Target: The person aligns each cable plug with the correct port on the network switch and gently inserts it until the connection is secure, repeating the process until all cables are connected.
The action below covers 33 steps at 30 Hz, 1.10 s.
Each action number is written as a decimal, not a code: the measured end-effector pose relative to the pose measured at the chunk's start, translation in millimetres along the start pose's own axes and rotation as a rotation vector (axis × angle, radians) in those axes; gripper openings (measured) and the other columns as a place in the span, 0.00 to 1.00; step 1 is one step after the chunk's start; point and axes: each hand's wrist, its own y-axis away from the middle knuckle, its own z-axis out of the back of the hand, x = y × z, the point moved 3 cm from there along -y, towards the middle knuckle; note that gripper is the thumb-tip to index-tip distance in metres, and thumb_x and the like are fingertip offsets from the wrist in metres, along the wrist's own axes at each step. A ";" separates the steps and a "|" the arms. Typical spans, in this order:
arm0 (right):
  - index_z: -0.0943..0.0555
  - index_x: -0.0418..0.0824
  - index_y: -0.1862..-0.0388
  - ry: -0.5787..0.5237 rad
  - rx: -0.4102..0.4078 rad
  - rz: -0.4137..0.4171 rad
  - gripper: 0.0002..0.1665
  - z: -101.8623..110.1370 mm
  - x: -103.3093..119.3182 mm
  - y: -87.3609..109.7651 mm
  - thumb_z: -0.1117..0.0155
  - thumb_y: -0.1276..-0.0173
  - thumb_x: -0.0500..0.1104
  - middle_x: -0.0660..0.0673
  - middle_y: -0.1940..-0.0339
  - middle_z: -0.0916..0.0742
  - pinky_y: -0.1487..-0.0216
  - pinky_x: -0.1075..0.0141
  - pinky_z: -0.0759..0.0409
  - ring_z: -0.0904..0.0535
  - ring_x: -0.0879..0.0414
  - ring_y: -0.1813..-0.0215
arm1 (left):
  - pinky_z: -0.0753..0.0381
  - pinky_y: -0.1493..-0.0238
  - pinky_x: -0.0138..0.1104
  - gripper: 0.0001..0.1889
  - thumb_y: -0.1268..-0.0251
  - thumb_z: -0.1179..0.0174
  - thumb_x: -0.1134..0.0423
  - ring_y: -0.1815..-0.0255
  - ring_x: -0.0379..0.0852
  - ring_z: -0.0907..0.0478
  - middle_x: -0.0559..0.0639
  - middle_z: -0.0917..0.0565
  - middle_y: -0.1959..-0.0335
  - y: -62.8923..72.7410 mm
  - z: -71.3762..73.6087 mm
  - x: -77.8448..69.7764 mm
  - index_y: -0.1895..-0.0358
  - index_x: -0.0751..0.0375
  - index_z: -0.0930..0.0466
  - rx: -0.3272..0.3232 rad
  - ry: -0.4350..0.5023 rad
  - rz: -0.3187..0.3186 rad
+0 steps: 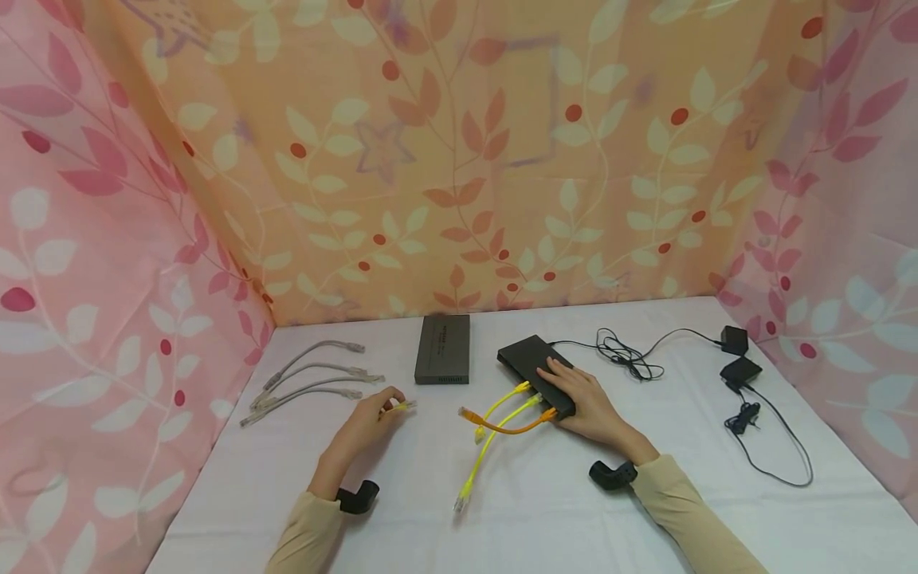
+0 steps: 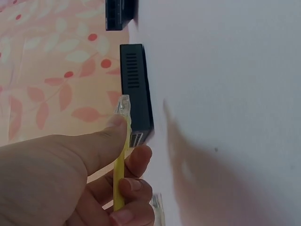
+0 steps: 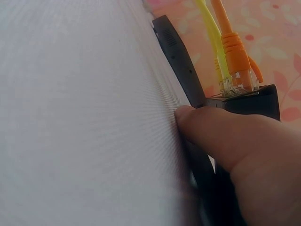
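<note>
My left hand (image 1: pixel 369 416) and right hand (image 1: pixel 588 404) are well apart over the tabletop (image 1: pixel 574 518). The left pinches a short yellow patch cable (image 2: pixel 119 183), its clear plug (image 2: pixel 123 104) poking past the thumb tip. The right grips the black network switch (image 1: pixel 529 360), fingers over the top, thumb lying against one end. That switch sits right of centre with an orange patch cable (image 1: pixel 512 432) and two yellow patch cables (image 1: pixel 468 486) plugged in, their other ends loose.

The loose ends worry me most: they spread between my left hand and the ports, so bringing the pinched plug across low could snag one and tug its connector sideways. I can't tell which way the plug's latch faces; if it met a port upside down or at a slant, I'd expect it to jam. A pinch so close behind the plug could also let the thumb foul the rim of a port.

If the right hand eased off, a push could slide the switch back and strain the thin power cord (image 1: pixel 624 356) running toward the power adapter (image 1: pixel 735 340). The second network switch (image 1: pixel 442 351) and the grey patch cables (image 1: pixel 353 347) lie nearer the left hand, where a careless elbow or sleeve might drag the cables.
</note>
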 end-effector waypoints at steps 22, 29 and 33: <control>0.39 0.50 0.29 0.013 0.006 0.003 0.53 -1.5 -1.2 0.0 0.24 0.55 0.45 0.41 0.27 0.38 0.34 0.48 0.47 0.43 0.46 0.28 | 0.28 0.70 0.34 0.05 0.34 0.44 0.61 0.73 0.40 0.29 0.48 0.21 0.72 -19.3 -23.2 -28.5 0.62 0.57 0.22 0.084 0.042 0.020; 0.39 0.50 0.29 0.015 0.010 0.001 0.52 -1.7 -1.5 0.1 0.25 0.54 0.46 0.42 0.27 0.38 0.34 0.48 0.48 0.44 0.46 0.28 | 0.24 0.60 0.40 0.09 0.32 0.46 0.60 0.66 0.41 0.26 0.48 0.18 0.66 -26.3 -31.4 -35.2 0.61 0.59 0.18 0.118 0.012 0.040; 0.39 0.50 0.29 0.015 0.012 -0.002 0.52 -0.9 -1.3 0.0 0.25 0.54 0.46 0.42 0.27 0.38 0.34 0.48 0.47 0.44 0.46 0.28 | 0.25 0.63 0.38 0.10 0.32 0.47 0.59 0.68 0.40 0.26 0.49 0.17 0.66 -29.0 -32.7 -43.5 0.62 0.60 0.18 0.113 0.003 0.020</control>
